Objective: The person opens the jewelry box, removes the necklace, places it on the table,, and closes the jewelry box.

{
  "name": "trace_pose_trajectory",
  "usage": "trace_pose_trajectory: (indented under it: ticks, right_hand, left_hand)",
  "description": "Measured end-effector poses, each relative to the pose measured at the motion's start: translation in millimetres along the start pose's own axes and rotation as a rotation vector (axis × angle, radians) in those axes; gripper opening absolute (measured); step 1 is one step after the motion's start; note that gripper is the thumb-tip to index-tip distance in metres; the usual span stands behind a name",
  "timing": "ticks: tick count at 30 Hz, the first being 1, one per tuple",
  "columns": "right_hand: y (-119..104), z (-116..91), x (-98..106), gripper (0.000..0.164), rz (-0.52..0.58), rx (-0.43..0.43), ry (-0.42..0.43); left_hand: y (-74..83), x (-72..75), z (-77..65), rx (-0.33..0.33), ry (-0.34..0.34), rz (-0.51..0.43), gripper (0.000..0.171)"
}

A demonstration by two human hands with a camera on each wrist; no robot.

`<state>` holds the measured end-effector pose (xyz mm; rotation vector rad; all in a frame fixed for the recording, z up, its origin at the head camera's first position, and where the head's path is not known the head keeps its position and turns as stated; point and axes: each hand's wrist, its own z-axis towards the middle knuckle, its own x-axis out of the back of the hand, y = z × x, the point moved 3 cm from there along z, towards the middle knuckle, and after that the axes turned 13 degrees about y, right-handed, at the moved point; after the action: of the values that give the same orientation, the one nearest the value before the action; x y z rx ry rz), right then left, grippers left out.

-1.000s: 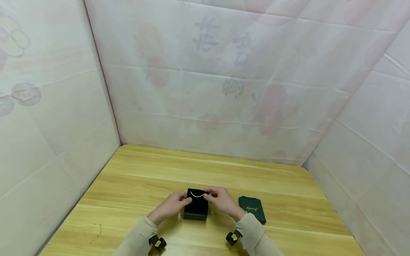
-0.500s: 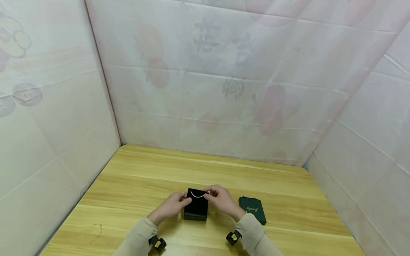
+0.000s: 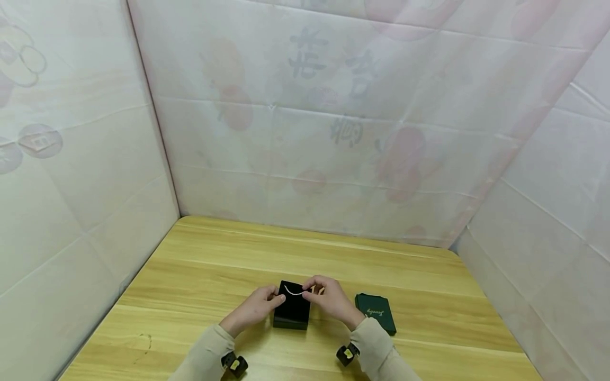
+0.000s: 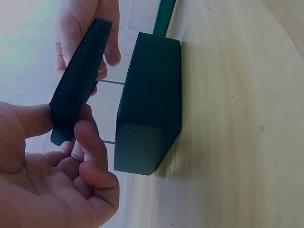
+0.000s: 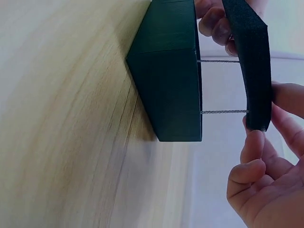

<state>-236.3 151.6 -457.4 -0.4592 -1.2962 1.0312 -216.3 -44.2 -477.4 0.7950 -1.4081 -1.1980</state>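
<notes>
A black foam pad (image 3: 294, 306) is held up over a dark green jewelry box (image 4: 152, 90), apart from it. My left hand (image 3: 257, 305) pinches one end of the pad between thumb and fingers. At the pad's other end, my right hand (image 3: 330, 299) pinches the edge, with the thumb (image 5: 288, 99) on the outer face. A thin silver chain (image 3: 294, 292) lies in a curve across the pad's top. Two strands of the chain (image 5: 223, 112) run from the pad's underside down to the box. The box's inside is hidden.
A flat green lid (image 3: 375, 312) with gold lettering lies on the wooden table (image 3: 229, 248), right of the box. Pale printed cloth (image 3: 305, 159) hangs behind the table and along both sides.
My right fingers have shifted at the pad's far right corner, the index finger now showing over the top edge near the chain. The left hand stays nearly still.
</notes>
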Motion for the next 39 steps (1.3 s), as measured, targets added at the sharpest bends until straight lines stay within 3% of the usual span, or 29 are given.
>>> trace_pose_trajectory:
  ticks: [15,22,30,39]
  right_hand:
    - [3.2,3.8,-1.1,0.007,-0.091,0.115,0.02]
    - [1.9,5.3,-1.9,0.006,-0.095,0.094,0.02]
    - [1.5,6.9,0.4,0.007,-0.144,0.095,0.067]
    - [1.6,6.4,1.4,0.007,-0.196,0.163,0.131]
  left_hand:
    - [-1.1,-0.7,1.5,0.003,-0.008,-0.028,0.026]
    - [-1.2,-0.7,1.5,0.005,-0.009,-0.031,0.026]
    - [-1.2,-0.1,1.0,0.008,-0.004,-0.007,0.024]
    - [-1.9,-0.1,0.2,0.013,-0.001,-0.005,0.025]
